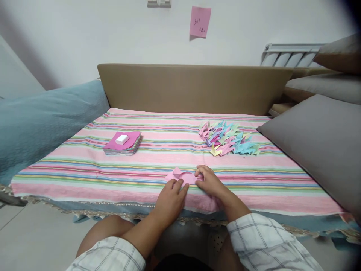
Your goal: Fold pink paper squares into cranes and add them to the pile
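Between the two hands, on the striped cloth (pixel 84 165), lay a partly folded pink origami paper (pixel 189 178); the left hand (pixel 172 197) rested loosely spread on its near edge, seemingly to steady it, while the right hand (pixel 211 182) pinched its right end. Beyond the left hand, a white block (pixel 122 139) probably weighted the paper stack (pixel 123 151).

- Folding paper (pixel 190 178): coloured plain pink.
- Paper cranes (pixel 225 138): mixed; pink, magenta, purple, light blue, pale green and pale yellow are shown.
- Paper stack (pixel 120 152): topped in magenta, edged in mixed colours.
- Small block (pixel 122 139): finished in white.
- Cloth (pixel 84 182): pink-grounded, striped in green, blue, yellow, white and deeper pink.
- Backrest (pixel 191 88): covered in plain brown.
- Large cushion (pixel 318 139): covered in grey.
- Shirt sleeves (pixel 262 237): white, checked with thin dark lines.
- Wall note (pixel 200 22): pink, marked in dark handwriting.
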Tool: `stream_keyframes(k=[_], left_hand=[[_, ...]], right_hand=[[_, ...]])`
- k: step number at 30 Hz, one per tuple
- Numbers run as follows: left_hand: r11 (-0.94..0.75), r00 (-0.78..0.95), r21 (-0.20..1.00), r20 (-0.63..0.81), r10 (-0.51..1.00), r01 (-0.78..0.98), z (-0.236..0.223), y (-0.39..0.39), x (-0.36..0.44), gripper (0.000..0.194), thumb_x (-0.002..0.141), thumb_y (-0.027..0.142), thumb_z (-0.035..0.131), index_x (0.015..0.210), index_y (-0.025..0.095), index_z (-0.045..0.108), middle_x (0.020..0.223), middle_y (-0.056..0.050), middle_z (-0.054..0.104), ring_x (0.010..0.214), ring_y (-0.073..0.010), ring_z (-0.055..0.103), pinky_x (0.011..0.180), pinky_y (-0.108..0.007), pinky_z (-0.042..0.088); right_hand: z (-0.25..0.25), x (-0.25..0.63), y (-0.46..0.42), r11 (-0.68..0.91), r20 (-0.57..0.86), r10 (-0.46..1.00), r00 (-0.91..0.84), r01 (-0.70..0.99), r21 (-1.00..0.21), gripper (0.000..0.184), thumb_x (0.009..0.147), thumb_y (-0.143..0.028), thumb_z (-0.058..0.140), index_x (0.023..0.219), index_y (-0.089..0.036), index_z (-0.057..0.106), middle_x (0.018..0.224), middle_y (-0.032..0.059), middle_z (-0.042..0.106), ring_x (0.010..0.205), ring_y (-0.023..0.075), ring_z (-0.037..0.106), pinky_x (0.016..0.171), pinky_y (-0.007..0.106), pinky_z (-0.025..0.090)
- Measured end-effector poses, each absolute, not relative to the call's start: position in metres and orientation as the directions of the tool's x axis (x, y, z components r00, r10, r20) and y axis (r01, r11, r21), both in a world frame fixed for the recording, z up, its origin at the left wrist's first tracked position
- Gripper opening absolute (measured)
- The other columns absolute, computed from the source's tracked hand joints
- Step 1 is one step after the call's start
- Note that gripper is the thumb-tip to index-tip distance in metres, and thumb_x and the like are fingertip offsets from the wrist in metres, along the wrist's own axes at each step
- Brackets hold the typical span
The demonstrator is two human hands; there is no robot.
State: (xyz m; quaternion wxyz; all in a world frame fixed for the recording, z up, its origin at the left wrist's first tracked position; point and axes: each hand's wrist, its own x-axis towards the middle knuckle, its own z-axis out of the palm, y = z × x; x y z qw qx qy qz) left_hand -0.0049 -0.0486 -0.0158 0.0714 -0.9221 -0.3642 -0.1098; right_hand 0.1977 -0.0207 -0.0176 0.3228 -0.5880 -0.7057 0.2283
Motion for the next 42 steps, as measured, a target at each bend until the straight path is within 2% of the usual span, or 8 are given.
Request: stream_keyframes(k=[9,12,15,18,24,31,37,42], left_hand=[[-0.724,0.702,-0.019,0.263,0.662,0.690,-0.018,-0.047,-0.005,0.050,0.077,0.016,0.051,0.127,0.017,0.045,0.122,-0.013,0.051,0.111,-0.0271,0.044,0.092,-0.042,0.040],[-0.721,0.700,-0.020,0.260,0.665,0.693,-0.019,-0.047,-0.004,0.051,0.077,0.015,0.051,0.127,0.016,0.045,0.123,-0.013,0.050,0.112,-0.0275,0.043,0.094,-0.043,0.039],[-0.717,0.697,-0.021,0.256,0.670,0.697,-0.019,-0.048,-0.004,0.052,0.076,0.014,0.051,0.128,0.016,0.045,0.123,-0.013,0.050,0.111,-0.0272,0.044,0.094,-0.042,0.039],[-0.709,0.689,-0.019,0.258,0.678,0.705,-0.017,-0.048,-0.004,0.054,0.074,0.013,0.052,0.127,0.018,0.045,0.124,-0.012,0.050,0.111,-0.0267,0.044,0.095,-0.042,0.040],[-0.703,0.679,-0.012,0.268,0.683,0.711,-0.016,-0.048,-0.005,0.053,0.074,0.012,0.051,0.126,0.020,0.047,0.125,-0.011,0.050,0.112,-0.0260,0.045,0.095,-0.042,0.040],[-0.710,0.682,-0.023,0.304,0.666,0.704,-0.018,-0.048,-0.006,0.055,0.072,0.010,0.049,0.126,0.018,0.047,0.125,-0.012,0.051,0.110,-0.0268,0.047,0.094,-0.044,0.042],[-0.722,0.682,-0.019,0.347,0.644,0.691,-0.022,-0.047,-0.006,0.056,0.072,0.008,0.046,0.127,0.010,0.045,0.128,-0.015,0.052,0.115,-0.0270,0.046,0.097,-0.044,0.040],[-0.730,0.682,-0.012,0.369,0.632,0.683,-0.024,-0.046,-0.007,0.053,0.073,0.009,0.046,0.126,0.012,0.048,0.131,-0.013,0.051,0.115,-0.0268,0.047,0.097,-0.045,0.041]], right_hand=[[-0.005,0.214,-0.024,0.067,0.044,0.998,-0.052,0.653,-0.754,0.031,0.066,-0.004,0.042,0.087,-0.018,0.060,0.096,0.0051,0.056,0.092,0.0167,0.053,0.084,0.029,0.040],[-0.002,0.210,-0.025,0.102,0.057,0.994,-0.090,0.641,-0.761,0.015,0.076,-0.020,0.049,0.079,-0.018,0.063,0.091,0.0048,0.058,0.092,0.0180,0.052,0.085,0.030,0.039],[-0.005,0.202,-0.027,0.103,0.090,0.994,-0.055,0.689,-0.718,0.021,0.074,-0.040,0.060,0.076,-0.019,0.065,0.091,0.0046,0.055,0.093,0.0198,0.050,0.086,0.032,0.039],[-0.009,0.194,-0.027,0.068,0.098,0.995,-0.004,0.748,-0.660,0.025,0.070,-0.044,0.064,0.068,-0.020,0.063,0.092,0.0042,0.053,0.094,0.0205,0.048,0.086,0.033,0.038],[-0.012,0.189,-0.027,0.076,0.117,0.993,0.001,0.752,-0.654,0.029,0.078,-0.040,0.058,0.057,-0.019,0.061,0.093,0.0046,0.052,0.094,0.0195,0.046,0.089,0.034,0.036],[-0.018,0.186,-0.027,0.086,0.152,0.988,0.021,0.745,-0.661,0.024,0.073,-0.038,0.064,0.057,-0.020,0.061,0.110,0.0059,0.053,0.103,0.0240,0.044,0.093,0.041,0.036],[-0.017,0.186,-0.023,0.099,0.206,0.976,0.066,0.711,-0.696,0.019,0.075,-0.032,0.062,0.061,-0.019,0.062,0.117,0.0089,0.051,0.111,0.0252,0.043,0.097,0.041,0.034],[-0.011,0.189,-0.022,0.063,0.142,0.988,0.053,0.705,-0.706,0.022,0.074,-0.031,0.062,0.057,-0.018,0.059,0.116,0.0091,0.051,0.113,0.0246,0.043,0.098,0.040,0.033]])
